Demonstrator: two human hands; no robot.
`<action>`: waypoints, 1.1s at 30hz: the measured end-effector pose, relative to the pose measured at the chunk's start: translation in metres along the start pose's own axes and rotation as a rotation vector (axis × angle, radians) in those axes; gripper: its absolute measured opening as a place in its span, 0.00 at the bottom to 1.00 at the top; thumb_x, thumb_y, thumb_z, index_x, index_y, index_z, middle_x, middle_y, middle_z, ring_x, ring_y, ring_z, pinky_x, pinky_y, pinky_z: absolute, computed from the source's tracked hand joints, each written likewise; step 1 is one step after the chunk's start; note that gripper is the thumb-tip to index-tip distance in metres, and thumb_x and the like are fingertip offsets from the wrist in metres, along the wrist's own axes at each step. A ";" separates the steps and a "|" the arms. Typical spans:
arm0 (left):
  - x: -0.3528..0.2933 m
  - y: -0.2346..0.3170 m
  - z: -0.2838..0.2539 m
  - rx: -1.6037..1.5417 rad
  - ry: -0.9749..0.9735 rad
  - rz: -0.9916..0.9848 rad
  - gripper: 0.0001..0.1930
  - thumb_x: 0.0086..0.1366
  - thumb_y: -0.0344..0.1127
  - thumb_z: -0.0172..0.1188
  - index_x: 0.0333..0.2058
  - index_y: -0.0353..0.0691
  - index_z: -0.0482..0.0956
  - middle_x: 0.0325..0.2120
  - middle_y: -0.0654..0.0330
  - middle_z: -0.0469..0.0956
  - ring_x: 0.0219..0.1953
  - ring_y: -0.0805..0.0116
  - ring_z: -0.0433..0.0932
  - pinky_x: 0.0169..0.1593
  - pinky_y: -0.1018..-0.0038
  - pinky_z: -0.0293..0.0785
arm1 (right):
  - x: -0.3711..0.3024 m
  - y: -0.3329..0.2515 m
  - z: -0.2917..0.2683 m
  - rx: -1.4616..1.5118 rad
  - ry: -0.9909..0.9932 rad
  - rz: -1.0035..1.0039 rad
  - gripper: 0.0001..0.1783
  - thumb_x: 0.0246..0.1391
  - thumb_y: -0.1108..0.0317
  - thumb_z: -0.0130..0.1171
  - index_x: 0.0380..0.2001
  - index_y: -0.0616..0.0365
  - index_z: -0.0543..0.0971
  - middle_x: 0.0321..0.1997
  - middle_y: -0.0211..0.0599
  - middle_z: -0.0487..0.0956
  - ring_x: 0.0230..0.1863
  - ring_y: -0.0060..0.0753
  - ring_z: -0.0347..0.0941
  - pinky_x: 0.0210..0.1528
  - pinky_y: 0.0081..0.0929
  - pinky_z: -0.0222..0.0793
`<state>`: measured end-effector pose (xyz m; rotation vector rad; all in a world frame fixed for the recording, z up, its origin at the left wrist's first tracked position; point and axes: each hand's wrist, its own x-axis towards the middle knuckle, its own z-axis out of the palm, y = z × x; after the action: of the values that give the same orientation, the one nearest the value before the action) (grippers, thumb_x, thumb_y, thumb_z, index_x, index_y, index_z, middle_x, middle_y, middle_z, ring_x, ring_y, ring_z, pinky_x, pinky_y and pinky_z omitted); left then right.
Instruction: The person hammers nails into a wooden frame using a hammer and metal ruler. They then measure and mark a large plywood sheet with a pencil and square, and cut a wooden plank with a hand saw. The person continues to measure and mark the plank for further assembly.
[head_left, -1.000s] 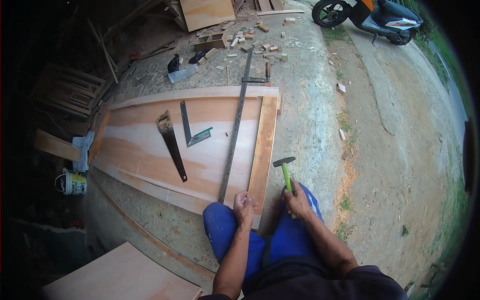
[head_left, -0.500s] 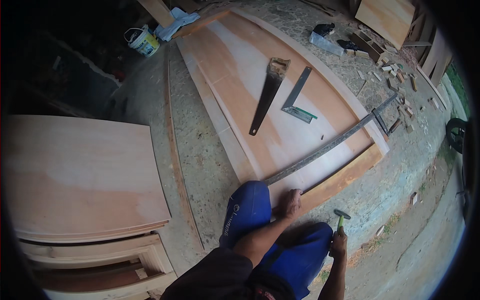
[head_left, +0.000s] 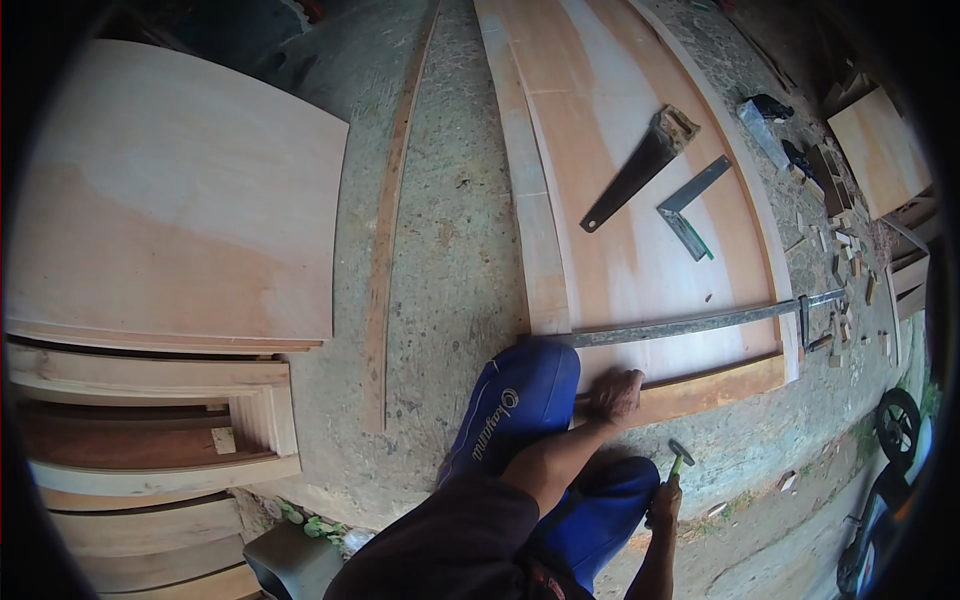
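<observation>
At the far left, a pale plywood sheet [head_left: 180, 200] is seen lying flat, with wooden frames [head_left: 265, 415] stacked below it, and a long wooden strip [head_left: 390, 240] is laid apart on the concrete. To the right of these, the panel [head_left: 640, 290] is set on the floor in front of the person. Its left border strip [head_left: 545, 250] and its right border strip [head_left: 770, 240] are already laid along the long edges, and an end board [head_left: 715, 388] is placed across the near end. A bar clamp [head_left: 690, 322] is laid across the panel beside that board, its handle reaching past the right edge. The shaping of these parts is judged to be largely done and the fastening of the end board to be unfinished; whether any joint is fixed cannot be told. A saw [head_left: 640, 165] and a square [head_left: 685, 210] are left lying on the panel, unused, and wood offcuts [head_left: 855, 270] are scattered farther right

As for the hands, the left hand [head_left: 612, 395] is rested at the left part of the end board, its fingers seemingly curled; whether anything small is pinched there cannot be told. By the right hand [head_left: 665, 502], closed narrowly round the green handle, a hammer [head_left: 681, 455] is held, its head clear of the board
</observation>
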<state>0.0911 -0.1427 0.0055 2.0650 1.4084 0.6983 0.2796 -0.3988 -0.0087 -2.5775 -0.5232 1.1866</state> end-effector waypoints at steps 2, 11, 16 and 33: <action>0.005 0.010 0.002 -0.078 -0.026 -0.062 0.07 0.59 0.32 0.59 0.36 0.45 0.74 0.25 0.52 0.78 0.31 0.48 0.78 0.34 0.50 0.71 | 0.016 0.024 -0.004 -0.100 0.028 0.012 0.21 0.64 0.67 0.39 0.55 0.68 0.69 0.32 0.61 0.80 0.23 0.53 0.79 0.21 0.48 0.72; 0.008 -0.024 0.030 -0.644 0.076 -0.421 0.05 0.66 0.24 0.54 0.39 0.40 0.76 0.28 0.57 0.80 0.33 0.65 0.82 0.36 0.67 0.78 | -0.034 -0.081 0.005 -0.230 0.150 -0.035 0.23 0.65 0.61 0.41 0.51 0.70 0.72 0.37 0.68 0.81 0.41 0.66 0.81 0.40 0.52 0.78; 0.016 0.004 -0.004 -0.719 -0.137 -0.482 0.09 0.61 0.22 0.57 0.41 0.35 0.73 0.32 0.61 0.75 0.36 0.69 0.74 0.42 0.69 0.74 | -0.054 -0.104 -0.010 -0.112 0.081 0.158 0.33 0.64 0.64 0.39 0.71 0.62 0.55 0.44 0.68 0.81 0.48 0.64 0.80 0.52 0.51 0.76; 0.017 0.030 0.023 0.126 -0.192 -0.134 0.09 0.71 0.33 0.47 0.43 0.37 0.73 0.36 0.43 0.80 0.39 0.43 0.80 0.42 0.55 0.74 | 0.191 -0.182 -0.145 0.463 0.869 0.014 0.20 0.55 0.58 0.60 0.42 0.63 0.71 0.45 0.57 0.74 0.49 0.60 0.71 0.51 0.52 0.66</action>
<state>0.1323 -0.1393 0.0114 2.0470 1.4955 0.3544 0.4672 -0.1655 0.0219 -2.3570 -0.0218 0.0784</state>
